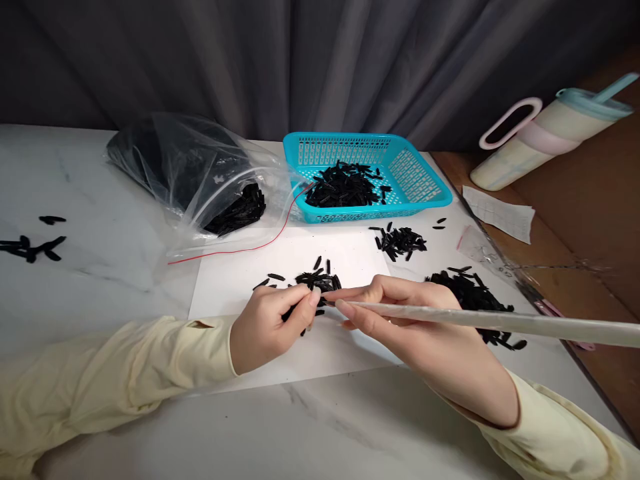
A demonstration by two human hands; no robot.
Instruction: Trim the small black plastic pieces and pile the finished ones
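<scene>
My left hand point(277, 320) is closed in a pinch, thumb against forefinger, over a pile of thin black slivers point(320, 280). Whatever sits between its fingertips is too small and hidden to make out. My right hand point(415, 327) grips a long, slender whitish rod point(500, 322) like a pen. The rod's narrow dark end reaches close to my left fingertips, and its other end runs out of view at the right. Beneath both hands lies a white sheet of paper point(230, 287). The hands partly cover the sliver pile.
A blue basket point(435, 197) of black slivers stands behind, beside a clear plastic bag point(200, 180) holding more. Other slivers form a small pile point(405, 241), a right-hand pile point(475, 297) and a left group point(33, 248). A tumbler point(537, 147) leans at the far right.
</scene>
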